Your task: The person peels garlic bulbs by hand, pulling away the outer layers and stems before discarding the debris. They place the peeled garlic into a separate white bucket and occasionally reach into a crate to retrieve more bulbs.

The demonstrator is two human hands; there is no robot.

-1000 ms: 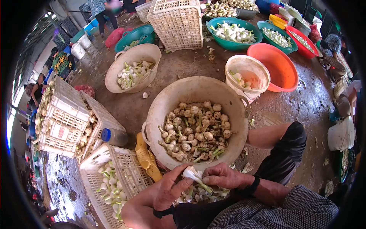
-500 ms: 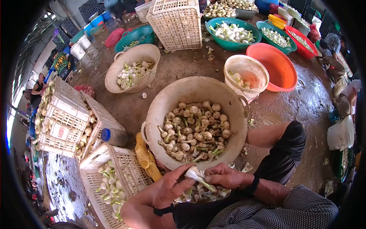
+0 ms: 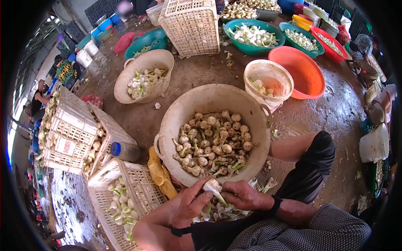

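My left hand (image 3: 191,204) is closed around a white garlic bulb (image 3: 214,186), with the thumb along its side. The bulb's rounded end points up and its pale green stem slants down to the right. Against the stem side, the closed fingers of my right hand (image 3: 246,195) grip the same bulb; their tips are partly hidden. Just beyond my hands stands a large beige tub (image 3: 176,121) with brownish, unpeeled garlic bulbs (image 3: 209,144) in it. Peeled skins (image 3: 224,212) lie beneath my hands.
To my left is a white plastic crate (image 3: 102,209) of peeled garlic, beside yellow shoes (image 3: 157,171) and a blue-lidded jar (image 3: 125,150). Ahead stand a smaller beige tub (image 3: 121,85), a white bucket (image 3: 255,94) and an orange basin (image 3: 303,77). Other people sit at both sides.
The bulb has turned so its rounded end faces up more and its stem hangs lower. My right hand has moved slightly left along it. The view has shifted slightly.
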